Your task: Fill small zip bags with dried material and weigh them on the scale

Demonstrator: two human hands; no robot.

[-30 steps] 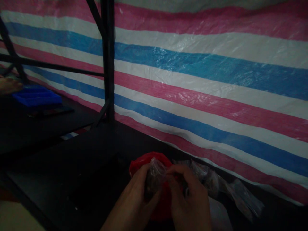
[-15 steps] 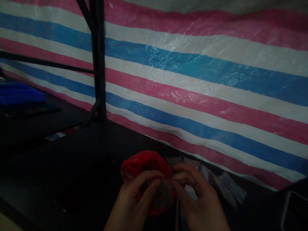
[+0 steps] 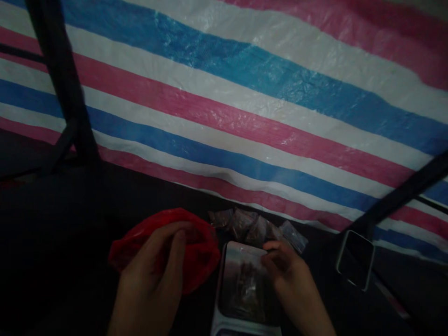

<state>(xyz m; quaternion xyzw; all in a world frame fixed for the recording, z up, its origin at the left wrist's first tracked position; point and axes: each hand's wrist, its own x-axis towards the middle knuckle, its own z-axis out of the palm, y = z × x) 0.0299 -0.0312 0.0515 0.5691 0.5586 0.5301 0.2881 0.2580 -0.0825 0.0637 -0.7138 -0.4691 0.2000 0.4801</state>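
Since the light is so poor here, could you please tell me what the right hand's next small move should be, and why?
Probably let go and lift away: the right hand has a small clear plastic packet lying on the shiny flat-topped scale, while the left hand grips the crumpled red plastic bag.

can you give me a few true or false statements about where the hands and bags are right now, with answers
1. The left hand rests on the red bag. True.
2. The right hand is over a blue tray. False: it is at a small clear packet lying on a shiny platform.
3. Small clear packets lie in a row along the striped sheet. True.
4. The red bag lies right of the platform. False: it lies left of it.
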